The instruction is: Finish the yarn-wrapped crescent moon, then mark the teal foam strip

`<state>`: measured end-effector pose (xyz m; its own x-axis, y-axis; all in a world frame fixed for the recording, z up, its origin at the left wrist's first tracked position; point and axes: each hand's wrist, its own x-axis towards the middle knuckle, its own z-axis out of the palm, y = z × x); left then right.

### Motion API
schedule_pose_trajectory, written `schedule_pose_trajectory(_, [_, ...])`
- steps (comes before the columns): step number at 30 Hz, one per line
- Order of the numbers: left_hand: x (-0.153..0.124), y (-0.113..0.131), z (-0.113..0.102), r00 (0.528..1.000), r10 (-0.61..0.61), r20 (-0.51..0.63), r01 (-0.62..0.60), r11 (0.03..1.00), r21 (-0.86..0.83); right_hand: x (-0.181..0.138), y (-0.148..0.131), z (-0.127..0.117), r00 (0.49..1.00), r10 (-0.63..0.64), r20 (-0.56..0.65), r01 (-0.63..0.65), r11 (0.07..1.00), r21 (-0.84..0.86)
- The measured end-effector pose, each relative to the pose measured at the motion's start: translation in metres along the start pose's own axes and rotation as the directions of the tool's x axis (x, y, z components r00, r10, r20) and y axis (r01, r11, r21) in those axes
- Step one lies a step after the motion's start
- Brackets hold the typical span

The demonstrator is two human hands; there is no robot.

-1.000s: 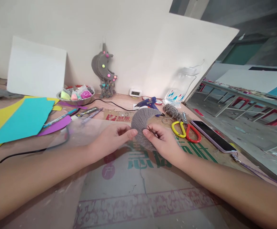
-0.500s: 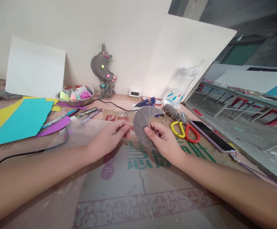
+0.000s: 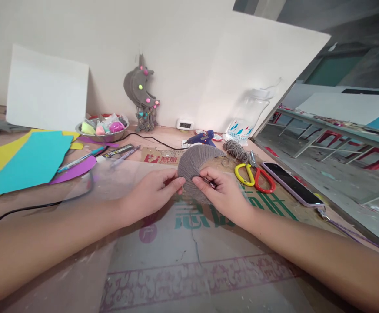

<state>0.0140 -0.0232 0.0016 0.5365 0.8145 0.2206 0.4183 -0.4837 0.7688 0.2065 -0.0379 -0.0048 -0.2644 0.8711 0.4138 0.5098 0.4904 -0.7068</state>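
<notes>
A crescent moon (image 3: 192, 165) wrapped in grey yarn is held up over the table. My right hand (image 3: 225, 191) grips its inner curve, thumb on the near face. A small dark bit shows between those fingers; I cannot make it out. On the moon's left edge, my left hand (image 3: 155, 191) pinches with thumb and fingers. Just behind the moon lie a blue glue gun (image 3: 200, 138) and a loose ball of grey yarn (image 3: 237, 151). Scissors with yellow and red handles (image 3: 264, 180) rest to the right of my right hand.
A phone (image 3: 292, 184) lies near the table's right edge. Coloured sheets (image 3: 29, 163), pens (image 3: 81, 160) and a bowl (image 3: 103, 137) of bagged clay sit left. Against the wall are a decorated grey moon (image 3: 140, 89), a small clock (image 3: 185, 124) and a clear bottle (image 3: 246, 115).
My left hand has moved right and closed on the moon's left edge, from just beside it. The moon has shifted slightly left and turned a little, still in my right hand.
</notes>
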Motion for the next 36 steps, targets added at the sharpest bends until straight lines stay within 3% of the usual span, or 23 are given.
schedule_pose_trajectory(10, [0.0001, -0.0018, -0.0011, 0.995, -0.002, -0.103, -0.011, 0.992, -0.124, -0.0004, -0.0021, -0.0017, 0.999, 0.051, -0.010, -0.051, 0.999, 0.013])
schedule_pose_trajectory(19, [-0.0008, 0.0041, 0.0001, 0.998, -0.060, 0.004, 0.060, 0.997, -0.038, 0.0000, -0.0017, -0.0011, 0.998, 0.060, 0.016, -0.061, 0.997, 0.047])
schedule_pose_trajectory(27, [-0.0003, -0.0007, 0.0010, 0.995, 0.015, 0.099, -0.006, 0.995, -0.095, -0.0002, -0.0021, -0.0007, 0.998, 0.045, 0.054, -0.048, 0.997, 0.057])
schedule_pose_trajectory(36, [-0.0023, 0.0041, -0.0005, 0.997, -0.003, 0.073, 0.005, 0.999, -0.035, 0.0013, -0.0014, -0.0036, 0.977, 0.126, 0.171, -0.163, 0.962, 0.219])
